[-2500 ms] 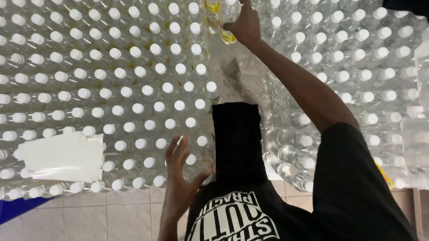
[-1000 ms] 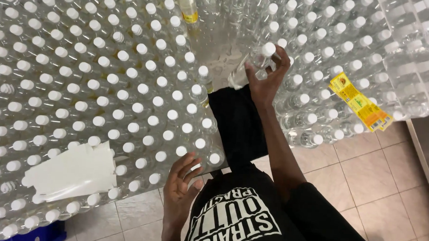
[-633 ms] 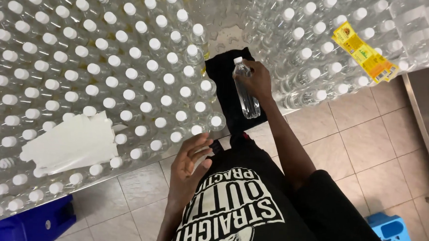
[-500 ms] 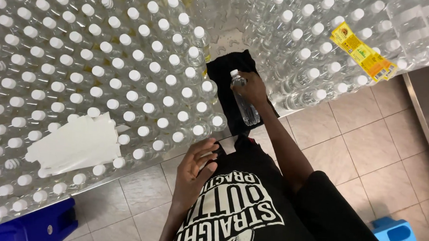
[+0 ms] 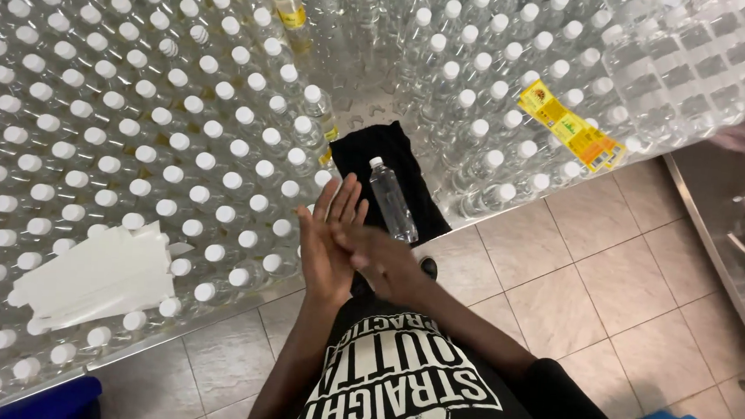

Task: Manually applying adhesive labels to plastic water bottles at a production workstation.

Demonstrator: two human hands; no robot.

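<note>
Clear plastic bottle (image 5: 392, 199) with a white cap, unlabelled, is laid on its side on a black cloth (image 5: 392, 164) at the near edge of the table (image 5: 369, 107), cap pointing away, in the gap between two dense fields of capped bottles (image 5: 138, 138). No hand is on it. Left hand (image 5: 327, 237) is held flat with fingers spread; right hand (image 5: 382, 265) is pressed across its palm; both are empty and are kept just short of the bottle. The bottle is judged filled and moderately heavy for its size, thin-walled and yielding under squeeze, possibly slick, since the bare table surface behind the cloth looks wet. A round body lying loose is likely to roll; hold is best taken around the mid-body or at the stiffer neck under the cap. A yellow label strip (image 5: 570, 126) is seen lying over the right-hand bottles, white sheets (image 5: 93, 276) over the left. The fill level cannot be made out. The far rows are cut off at the frame edge, and a blurred shape at the far right cannot be identified.
</note>
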